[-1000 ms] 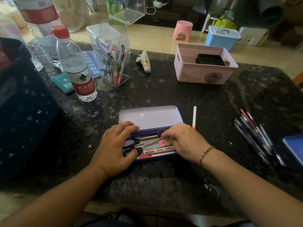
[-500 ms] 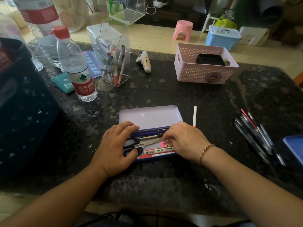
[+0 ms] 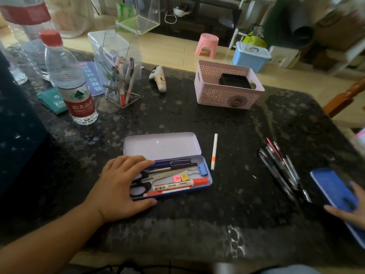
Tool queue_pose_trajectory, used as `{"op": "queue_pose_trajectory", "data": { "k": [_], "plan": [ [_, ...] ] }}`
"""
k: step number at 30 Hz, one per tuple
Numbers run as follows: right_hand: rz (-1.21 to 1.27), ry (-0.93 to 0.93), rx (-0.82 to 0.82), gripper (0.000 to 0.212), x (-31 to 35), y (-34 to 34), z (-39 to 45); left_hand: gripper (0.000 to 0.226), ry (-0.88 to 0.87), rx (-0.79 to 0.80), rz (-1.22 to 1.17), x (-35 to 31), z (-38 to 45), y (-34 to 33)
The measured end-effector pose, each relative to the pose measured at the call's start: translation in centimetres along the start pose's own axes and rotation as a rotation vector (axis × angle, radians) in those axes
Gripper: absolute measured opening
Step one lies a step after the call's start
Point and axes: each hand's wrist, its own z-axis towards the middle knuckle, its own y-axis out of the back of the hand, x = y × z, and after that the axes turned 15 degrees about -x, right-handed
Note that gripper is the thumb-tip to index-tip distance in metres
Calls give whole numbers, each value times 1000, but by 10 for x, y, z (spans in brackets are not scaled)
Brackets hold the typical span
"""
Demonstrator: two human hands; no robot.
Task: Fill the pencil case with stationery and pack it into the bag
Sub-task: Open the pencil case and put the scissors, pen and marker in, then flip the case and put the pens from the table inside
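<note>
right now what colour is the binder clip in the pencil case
Blue, clearest in the head view: the binder clip sits at the case's right end.

glossy speckled stone table [image 3: 227, 135], smooth metal pencil case [image 3: 160, 144], perforated plastic basket [image 3: 221, 96].

right hand [image 3: 349, 211] cut off by the right edge, flat blue rectangular object [image 3: 335, 192] under it blurred, black scissor handles [image 3: 138, 183] partly hidden under left hand [image 3: 120, 186]

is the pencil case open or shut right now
Open. The pencil case has its lid folded back flat on the table, and the scissors and orange marker inside are exposed.
</note>
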Motion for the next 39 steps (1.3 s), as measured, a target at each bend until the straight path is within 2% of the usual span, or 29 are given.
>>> {"op": "queue_pose_trajectory", "data": {
  "k": [1,2,4,5,8,10,13,16,18,21,24,27,29,32,39],
  "plan": [
    [50,-15,79,127,-2,-20,1,87,-4,2,13,0,0,-1],
    [90,-12,57,128,0,-25,-3,89,-3,2,21,0,-1,-1],
    [11,29,-100,127,-30,-45,27,91,11,8,18,-1,-1,-1],
    [-8,9,-97,128,-33,-44,31,92,18,11,13,-2,-1,-1],
    [26,-24,-94,137,-15,-8,7,96,37,2,4,-4,0,-1],
    [85,-21,-157,143,11,17,-20,99,55,-11,-56,-3,-2,-1],
    [232,-19,-215,125,51,54,-51,103,60,-8,-157,-1,-5,2],
    [283,207,-223,109,100,80,-86,108,39,28,-214,-6,-9,6],
    [252,411,-130,106,135,81,-116,110,29,56,-249,-13,-16,8],
    [195,825,6,104,191,64,-164,113,58,89,-346,-27,-32,10],
    [180,1052,190,100,238,30,-195,119,126,125,-455,-37,-48,11],
    [246,1153,221,98,266,0,-213,120,262,169,-604,-42,-54,16],
    [289,1178,247,95,278,-12,-220,123,282,143,-586,-41,-55,18],
    [318,1198,228,90,289,-21,-229,122,222,84,-452,-37,-55,18],
    [307,1209,289,86,294,-23,-233,110,110,44,-374,-32,-57,16]
  ]
}}
